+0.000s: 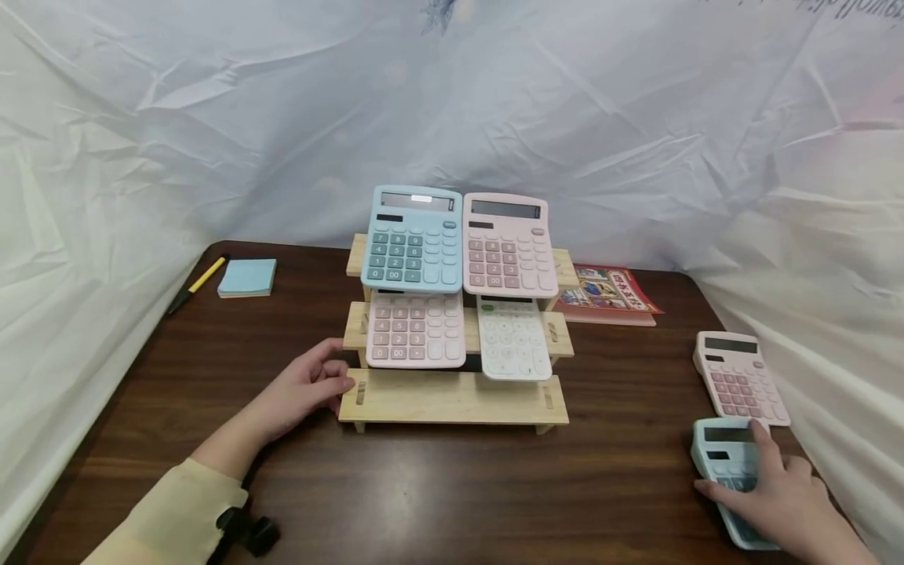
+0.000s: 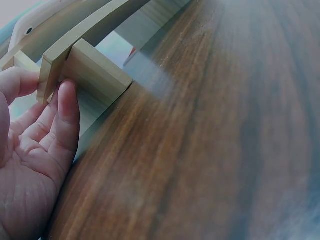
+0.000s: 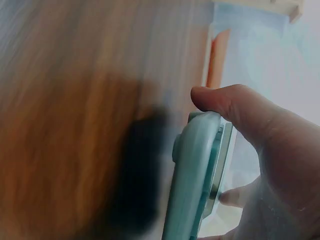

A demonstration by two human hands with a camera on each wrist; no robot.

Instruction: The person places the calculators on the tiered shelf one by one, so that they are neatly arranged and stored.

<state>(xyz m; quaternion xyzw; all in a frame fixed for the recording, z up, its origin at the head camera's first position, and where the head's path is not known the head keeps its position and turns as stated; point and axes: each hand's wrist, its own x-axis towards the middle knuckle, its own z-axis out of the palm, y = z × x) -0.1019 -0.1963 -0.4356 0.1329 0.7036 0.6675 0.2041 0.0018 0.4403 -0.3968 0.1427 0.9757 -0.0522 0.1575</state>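
My left hand (image 1: 304, 390) pinches the left end of the lowest step of a three-step wooden rack (image 1: 452, 398); in the left wrist view, thumb and fingers lie around the board's end (image 2: 50, 70). At the far right, my right hand (image 1: 794, 494) holds a blue calculator (image 1: 722, 453), thumb at its left edge and a finger over its top part. The right wrist view has the calculator (image 3: 192, 170) edge-on below the thumb. Just behind it lies a pink calculator (image 1: 741, 384).
The rack's top step bears a blue calculator (image 1: 413, 243) and a pink one (image 1: 507, 251). On the middle step are a pink calculator (image 1: 417, 329) and a white one (image 1: 514, 341). A red booklet (image 1: 607, 294), blue sticky notes (image 1: 247, 277) and a yellow-black cutter (image 1: 201, 281) lie behind.
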